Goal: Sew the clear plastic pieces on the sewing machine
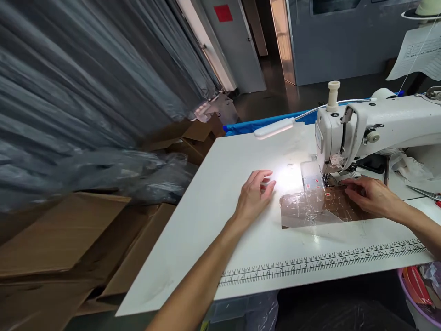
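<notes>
My left hand (pixel 257 195) hovers over the white table (pixel 213 230), left of the sewing machine (pixel 382 122). Its fingers are bent and apart, with nothing visible between them. My right hand (pixel 372 196) is beside the presser foot (pixel 327 180), its fingertips drawn together close to the needle area. Whatever those fingers pinch, if anything, is too small to make out. A shiny brown sheet (pixel 306 209), with clear tape and red marks on it, lies under the right hand and in front of the needle.
A white lamp (pixel 275 128) lights the tabletop. Scissors (pixel 425 192) and a dark phone-like object (pixel 372 163) lie right of the needle. A printed ruler (pixel 320 264) follows the front edge. Cardboard boxes (pixel 58 234) stand left; a pink-rimmed bin (pixel 408 294) stands below right.
</notes>
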{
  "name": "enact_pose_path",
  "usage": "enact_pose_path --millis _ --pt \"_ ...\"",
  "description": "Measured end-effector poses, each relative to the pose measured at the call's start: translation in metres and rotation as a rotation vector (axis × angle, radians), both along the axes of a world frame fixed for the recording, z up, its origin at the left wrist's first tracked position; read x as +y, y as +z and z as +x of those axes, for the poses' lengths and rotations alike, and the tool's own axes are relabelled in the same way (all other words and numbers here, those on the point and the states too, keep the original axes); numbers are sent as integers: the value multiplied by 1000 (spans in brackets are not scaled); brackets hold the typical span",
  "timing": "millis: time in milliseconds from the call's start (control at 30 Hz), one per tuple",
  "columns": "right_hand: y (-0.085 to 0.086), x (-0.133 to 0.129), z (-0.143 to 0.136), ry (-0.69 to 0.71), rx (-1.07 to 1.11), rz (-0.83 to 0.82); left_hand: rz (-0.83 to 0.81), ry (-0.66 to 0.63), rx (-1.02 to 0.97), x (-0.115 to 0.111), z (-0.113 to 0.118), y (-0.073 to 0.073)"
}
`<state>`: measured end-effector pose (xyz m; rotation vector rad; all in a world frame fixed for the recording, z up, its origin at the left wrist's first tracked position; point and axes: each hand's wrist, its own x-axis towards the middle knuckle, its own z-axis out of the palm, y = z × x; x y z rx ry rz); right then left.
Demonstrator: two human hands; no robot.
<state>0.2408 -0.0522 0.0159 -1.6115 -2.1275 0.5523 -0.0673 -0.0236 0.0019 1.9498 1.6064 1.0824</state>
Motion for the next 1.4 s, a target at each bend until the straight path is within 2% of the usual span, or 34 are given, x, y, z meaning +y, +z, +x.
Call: enact_pose_path --millis 33,100,200,300,433,533,633,733,800,833,867,967,1000,1033,1133,1167,1200,1300,1333,1400 --pt "0 -2 -1 9 1 35 71 -25 39 -2 0 2" --pt "0 -8 -9 96 44 72 99 -179 67 -8 3 8" --pt "5 -20 -27 322 110 78 -58 -459 31 -19 5 21" --pt "13 -34 -40 516 86 34 -254 -650 -20 -25 0 33" --pt "18 -56 -41 615 38 -55 -394 -836 12 -26 -12 36" --pt "10 -66 -38 623 49 -76 -368 -831 132 -27 -10 27" --pt "4 -67 -41 587 69 -40 -322 -789 181 -32 2 19" --pt "13 -72 -51 508 110 96 -324 -720 101 -41 18 21" --pt "25 -83 -56 425 159 160 -348 -573 -11 -49 26 26" --pt "31 -90 -57 380 203 138 -339 -470 -68 -54 29 29" --pt "35 -97 -57 363 259 49 -311 -365 -111 -59 31 32" --pt "38 -108 -58 320 468 -316 -154 -137 -93 -79 36 43" --pt "36 -106 -59 306 549 -434 -130 -140 -59 -87 38 47" --pt "32 -101 -60 286 638 -533 -147 -206 -29 -94 40 52" --pt "18 -76 -66 316 892 -773 -323 -616 12 -106 44 64" --pt "13 -68 -67 333 962 -840 -335 -684 16 -105 43 67" --pt "10 -61 -67 330 1016 -906 -305 -683 19 -101 41 69" --pt "5 -51 -66 304 1088 -1025 -121 -521 16 -76 34 68" --pt "6 -50 -66 313 1068 -1039 -105 -537 9 -67 33 66" --pt "10 -51 -64 384 977 -1043 -153 -656 -37 -52 36 62"
